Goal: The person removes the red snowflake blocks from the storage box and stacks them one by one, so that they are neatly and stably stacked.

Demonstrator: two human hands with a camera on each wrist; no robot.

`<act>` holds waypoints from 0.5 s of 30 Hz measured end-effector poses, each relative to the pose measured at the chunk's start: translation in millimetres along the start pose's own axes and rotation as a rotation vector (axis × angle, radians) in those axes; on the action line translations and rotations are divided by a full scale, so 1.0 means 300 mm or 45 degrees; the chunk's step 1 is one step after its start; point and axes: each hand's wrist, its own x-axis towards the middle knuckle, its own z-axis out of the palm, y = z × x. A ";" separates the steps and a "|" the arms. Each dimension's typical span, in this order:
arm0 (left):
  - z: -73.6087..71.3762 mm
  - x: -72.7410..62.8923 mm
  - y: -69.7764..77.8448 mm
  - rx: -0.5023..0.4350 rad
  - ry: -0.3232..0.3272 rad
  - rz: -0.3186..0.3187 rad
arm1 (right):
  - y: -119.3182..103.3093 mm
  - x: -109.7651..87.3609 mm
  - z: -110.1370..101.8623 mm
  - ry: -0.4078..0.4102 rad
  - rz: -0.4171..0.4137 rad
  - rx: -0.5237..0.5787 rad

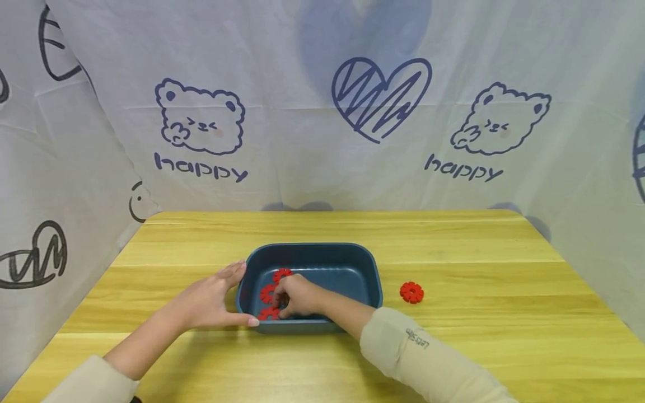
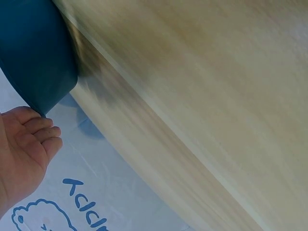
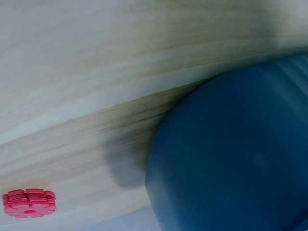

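A dark blue rectangular tub [image 1: 330, 252] stands on the table. My left hand [image 1: 214, 296] spans its left end, thumb along the near rim and fingers against the far left corner. In the left wrist view, the relaxed fingers of that hand [image 2: 31, 139] touch the tub's corner. My right hand [image 1: 299, 296] reaches down inside the tub with curled fingers, thumb and fingertips pinching at the edge of a red notched plastic disc [image 1: 268, 313]. Two more such places of red discs, a middle one [image 1: 267, 293] and a far one [image 1: 282, 274], line the tub's left side.
Right of the tub, a small stack of red notched discs [image 1: 411, 292] lies on the yellow wood-grain table [image 1: 478, 336]; the stack [image 3: 30, 203] also appears in the right wrist view. A white printed cloth [image 1: 292, 123] hangs behind the table and along its sides.
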 end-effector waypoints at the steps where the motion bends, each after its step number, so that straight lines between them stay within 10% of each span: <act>1: 0.000 0.000 0.000 0.000 0.000 -0.002 | 0.000 0.000 0.000 0.004 -0.002 -0.015; 15: 0.000 -0.002 0.003 -0.014 0.004 -0.022 | 0.002 -0.035 -0.022 0.052 -0.117 -0.099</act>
